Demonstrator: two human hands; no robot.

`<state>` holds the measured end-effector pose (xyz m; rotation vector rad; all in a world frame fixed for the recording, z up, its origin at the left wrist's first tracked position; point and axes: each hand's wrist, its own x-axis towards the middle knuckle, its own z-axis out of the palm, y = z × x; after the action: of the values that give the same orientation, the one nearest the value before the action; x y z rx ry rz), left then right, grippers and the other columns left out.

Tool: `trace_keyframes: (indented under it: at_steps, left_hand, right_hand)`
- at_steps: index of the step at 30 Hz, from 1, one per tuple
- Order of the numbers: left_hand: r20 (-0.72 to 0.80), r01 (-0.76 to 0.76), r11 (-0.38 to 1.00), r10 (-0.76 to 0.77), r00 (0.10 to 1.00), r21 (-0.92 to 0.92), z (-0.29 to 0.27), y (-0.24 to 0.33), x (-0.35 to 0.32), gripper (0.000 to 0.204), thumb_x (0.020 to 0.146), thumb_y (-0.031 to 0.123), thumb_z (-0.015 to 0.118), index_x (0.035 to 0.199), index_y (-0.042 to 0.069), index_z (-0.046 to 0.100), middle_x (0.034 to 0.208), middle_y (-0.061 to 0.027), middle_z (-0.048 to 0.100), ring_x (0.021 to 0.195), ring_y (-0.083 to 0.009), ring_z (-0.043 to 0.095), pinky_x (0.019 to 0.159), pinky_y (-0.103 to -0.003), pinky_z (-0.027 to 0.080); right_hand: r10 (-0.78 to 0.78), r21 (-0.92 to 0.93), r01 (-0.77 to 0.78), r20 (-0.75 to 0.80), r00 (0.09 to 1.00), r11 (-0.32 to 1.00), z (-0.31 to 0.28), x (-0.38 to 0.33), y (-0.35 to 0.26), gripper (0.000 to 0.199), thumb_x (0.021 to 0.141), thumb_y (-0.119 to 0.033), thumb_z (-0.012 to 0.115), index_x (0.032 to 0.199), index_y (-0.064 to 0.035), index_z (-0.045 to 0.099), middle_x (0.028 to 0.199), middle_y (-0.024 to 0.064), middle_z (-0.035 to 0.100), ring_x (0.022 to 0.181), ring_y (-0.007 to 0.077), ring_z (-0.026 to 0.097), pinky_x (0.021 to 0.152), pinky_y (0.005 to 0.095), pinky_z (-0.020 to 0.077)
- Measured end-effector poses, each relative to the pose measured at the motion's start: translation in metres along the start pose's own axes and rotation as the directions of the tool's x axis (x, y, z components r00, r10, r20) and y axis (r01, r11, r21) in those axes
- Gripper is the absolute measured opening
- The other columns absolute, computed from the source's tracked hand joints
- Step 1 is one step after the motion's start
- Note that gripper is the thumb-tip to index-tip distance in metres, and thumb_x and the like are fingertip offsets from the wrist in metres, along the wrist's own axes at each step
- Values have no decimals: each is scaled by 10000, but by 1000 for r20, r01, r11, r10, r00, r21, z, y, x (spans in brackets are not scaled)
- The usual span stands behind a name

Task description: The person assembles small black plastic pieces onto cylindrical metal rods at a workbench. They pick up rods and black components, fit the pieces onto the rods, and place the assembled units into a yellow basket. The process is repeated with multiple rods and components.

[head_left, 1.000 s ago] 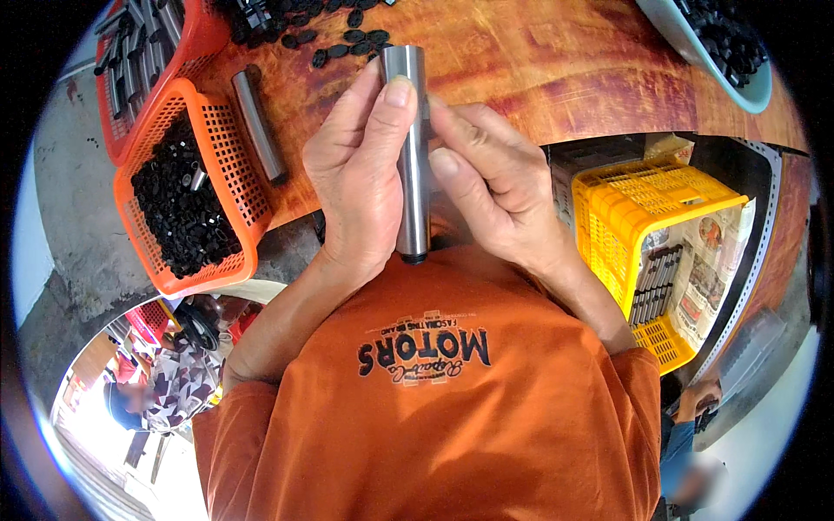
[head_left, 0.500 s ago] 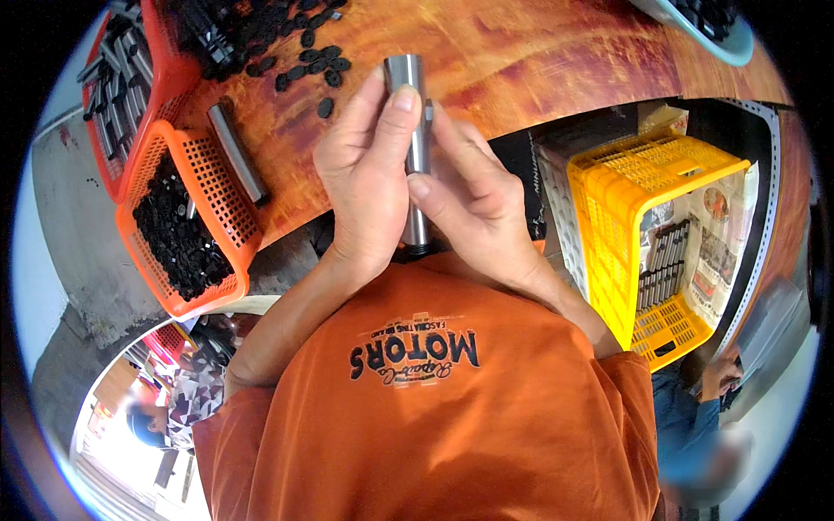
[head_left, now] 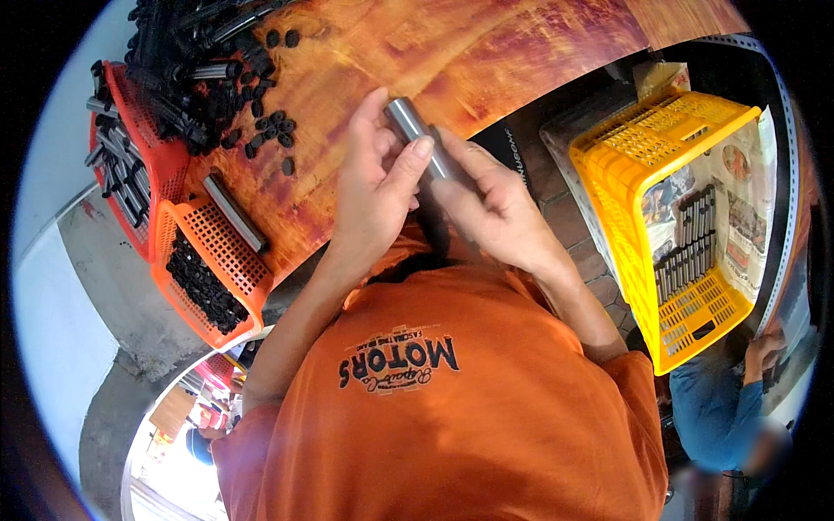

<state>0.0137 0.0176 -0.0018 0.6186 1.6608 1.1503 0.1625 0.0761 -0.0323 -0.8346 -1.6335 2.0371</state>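
A smooth grey metal tube (head_left: 404, 118) is held between my two hands above the table's near edge, its upper end leaning to the left. My left hand (head_left: 375, 191) grips it from the left, thumb lying along its side. Around its middle, my right hand (head_left: 495, 208) is closed, the thumb slightly blurred. The tube's lower part is dark and partly hidden by that hand. Left of my hands, another metal tube (head_left: 234, 213) lies on the table beside an orange basket (head_left: 228, 247) of small black pieces.
Black caps (head_left: 276, 126) and a pile of dark tubes (head_left: 169, 95) cover the table's far left. A red basket (head_left: 156, 165) there holds metal tubes. To the right stands a yellow crate (head_left: 621, 234) with tubes inside; beyond it is another person's arm (head_left: 708, 391).
The tube has gone from nearly upright in the picture to tilted, its top leaning left. My hands sit slightly lower, and the view has shifted, showing more of the dark pile.
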Motion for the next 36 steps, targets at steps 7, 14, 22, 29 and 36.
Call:
trace_keyframes:
  at_steps: [7, 14, 22, 29, 36]
  left_hand:
    - [-47, -9, 1000, 8, 999, -22, 11, 6, 3, 487, 933, 160, 613, 1324, 28, 355, 857, -19, 569, 642, -50, 506, 510, -180, 412]
    - [-31, -3, 1000, 3, 1000, -16, 13, 12, 9, 456, 956, 179, 587, 1322, 34, 356, 862, -20, 560, 640, -58, 524, 519, -182, 423]
    - [-31, 97, 987, -102, 994, -126, 8, 15, 15, 423, 974, 224, 562, 1317, 26, 415, 853, -32, 555, 607, -52, 511, 504, -189, 431]
    - [54, 78, 996, -81, 995, 52, 8, 18, 22, 453, 976, 244, 561, 1350, 34, 414, 823, -3, 529, 607, -39, 481, 487, -177, 398]
    - [77, 95, 991, -103, 992, 95, 2, 17, 31, 460, 962, 257, 585, 1336, 37, 434, 843, -4, 544, 595, -32, 470, 482, -175, 384]
  right_hand:
    - [-41, 57, 38, 47, 998, 998, -12, 4, 5, 556, 857, -87, 660, 1341, 79, 442, 1150, 209, 590, 1063, 259, 596, 917, 316, 458]
    - [242, 476, -284, 149, 959, 832, -22, 6, -15, 502, 893, -40, 612, 1366, 26, 456, 1055, 32, 622, 968, 82, 562, 860, 243, 461]
    - [210, 608, -253, 142, 967, 753, -19, 4, -21, 483, 905, -1, 586, 1371, 3, 461, 1001, -11, 600, 864, 56, 543, 782, 206, 448]
    - [301, 640, -249, 29, 953, 727, -14, -5, -6, 515, 887, -5, 625, 1378, -10, 466, 1053, -32, 602, 821, 28, 518, 730, 198, 453]
    - [325, 623, -266, 21, 946, 736, -17, 1, -4, 495, 884, -5, 635, 1356, -14, 486, 1052, -7, 622, 802, 37, 547, 700, 194, 465]
